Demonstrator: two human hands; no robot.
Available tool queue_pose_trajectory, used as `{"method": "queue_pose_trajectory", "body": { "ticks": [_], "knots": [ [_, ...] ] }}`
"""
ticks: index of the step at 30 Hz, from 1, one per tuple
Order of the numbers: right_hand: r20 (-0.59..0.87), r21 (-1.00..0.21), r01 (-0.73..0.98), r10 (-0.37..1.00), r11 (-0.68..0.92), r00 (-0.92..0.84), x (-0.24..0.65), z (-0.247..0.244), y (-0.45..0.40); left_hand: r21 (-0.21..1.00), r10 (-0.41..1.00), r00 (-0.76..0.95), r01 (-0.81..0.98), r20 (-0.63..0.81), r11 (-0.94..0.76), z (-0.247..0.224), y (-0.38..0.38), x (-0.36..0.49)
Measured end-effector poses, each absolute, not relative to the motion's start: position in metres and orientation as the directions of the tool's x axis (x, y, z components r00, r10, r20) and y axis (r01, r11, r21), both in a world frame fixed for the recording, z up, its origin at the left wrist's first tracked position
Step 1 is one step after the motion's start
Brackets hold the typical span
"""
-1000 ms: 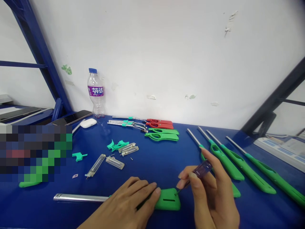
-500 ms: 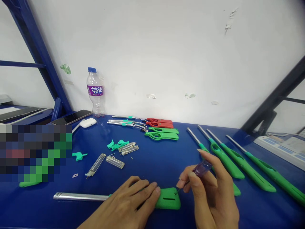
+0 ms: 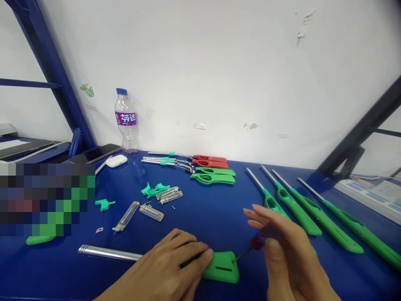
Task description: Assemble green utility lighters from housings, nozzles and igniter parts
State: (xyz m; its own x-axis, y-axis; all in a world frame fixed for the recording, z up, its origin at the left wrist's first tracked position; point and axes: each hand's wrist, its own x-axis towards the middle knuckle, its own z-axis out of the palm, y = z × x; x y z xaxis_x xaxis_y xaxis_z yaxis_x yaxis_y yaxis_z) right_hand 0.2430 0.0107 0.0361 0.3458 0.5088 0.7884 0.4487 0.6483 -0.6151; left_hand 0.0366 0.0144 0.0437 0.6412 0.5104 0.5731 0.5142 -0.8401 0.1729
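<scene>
A green long-necked lighter (image 3: 224,276) lies across the front of the blue table, its silver tube (image 3: 109,253) pointing left. Pressed over its middle, my left hand (image 3: 172,263) pins it down and hides the trigger area. My right hand (image 3: 290,255) holds a small screwdriver (image 3: 257,242) with a see-through purple-red handle, between the thumb and raised fingers. The screwdriver's thin shaft slants down to a hole near the handle's right end. Whether its tip sits inside a screw there I cannot tell.
Several whole green lighters (image 3: 299,213) lie at right. Opened red shells (image 3: 209,161) and green shells (image 3: 216,179) are by the wall. Clear fuel tanks (image 3: 152,212) and teal triggers (image 3: 155,190) lie mid-left. A bottle (image 3: 127,121), phone (image 3: 95,153) and white case (image 3: 116,160) stand behind.
My right hand has shifted right, its fingers straighter around the screwdriver, which leans lower. The lighter has turned slightly, its handle end nearer me, and its tube tip has moved right and up.
</scene>
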Motion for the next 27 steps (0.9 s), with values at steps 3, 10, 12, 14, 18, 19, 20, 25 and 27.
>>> {"method": "queue_pose_trajectory", "body": {
  "ticks": [3, 10, 12, 14, 18, 19, 20, 25, 27],
  "knots": [
    [0.770, -0.633, 0.371, 0.503, 0.679, 0.392, 0.239, 0.040, 0.010, 0.233, 0.548, 0.660, 0.507, 0.514, -0.830, 0.046, 0.016, 0.037],
    [0.863, -0.505, 0.341, 0.454, 0.793, 0.223, 0.259, 0.036, 0.015, 0.249, 0.566, 0.625, 0.524, 0.537, -0.815, 0.044, 0.018, 0.040],
    [0.855, -0.518, 0.372, 0.487, 0.770, 0.180, 0.261, 0.036, 0.013, 0.215, 0.547, 0.612, 0.531, 0.571, -0.820, 0.041, 0.017, 0.040],
    [0.837, -0.539, 0.409, 0.521, 0.736, 0.165, 0.260, 0.036, 0.010, 0.187, 0.541, 0.620, 0.544, 0.568, -0.818, 0.039, 0.017, 0.039],
    [0.817, -0.572, 0.422, 0.534, 0.703, 0.218, 0.255, 0.041, 0.013, 0.130, 0.511, 0.675, 0.531, 0.532, -0.837, 0.033, 0.020, 0.036],
    [0.820, -0.570, 0.414, 0.524, 0.710, 0.231, 0.255, 0.042, 0.015, 0.121, 0.499, 0.675, 0.524, 0.543, -0.843, 0.030, 0.021, 0.036],
    [0.829, -0.559, 0.408, 0.503, 0.722, 0.244, 0.256, 0.043, 0.018, 0.118, 0.494, 0.676, 0.522, 0.547, -0.845, 0.026, 0.022, 0.036],
    [0.903, -0.430, 0.412, 0.393, 0.804, 0.175, 0.257, 0.044, 0.019, 0.115, 0.462, 0.556, 0.546, 0.691, -0.830, 0.005, 0.025, 0.042],
    [0.896, -0.441, 0.439, 0.415, 0.783, 0.161, 0.253, 0.041, 0.014, 0.096, 0.465, 0.556, 0.567, 0.689, -0.818, 0.004, 0.024, 0.041]
  ]
}}
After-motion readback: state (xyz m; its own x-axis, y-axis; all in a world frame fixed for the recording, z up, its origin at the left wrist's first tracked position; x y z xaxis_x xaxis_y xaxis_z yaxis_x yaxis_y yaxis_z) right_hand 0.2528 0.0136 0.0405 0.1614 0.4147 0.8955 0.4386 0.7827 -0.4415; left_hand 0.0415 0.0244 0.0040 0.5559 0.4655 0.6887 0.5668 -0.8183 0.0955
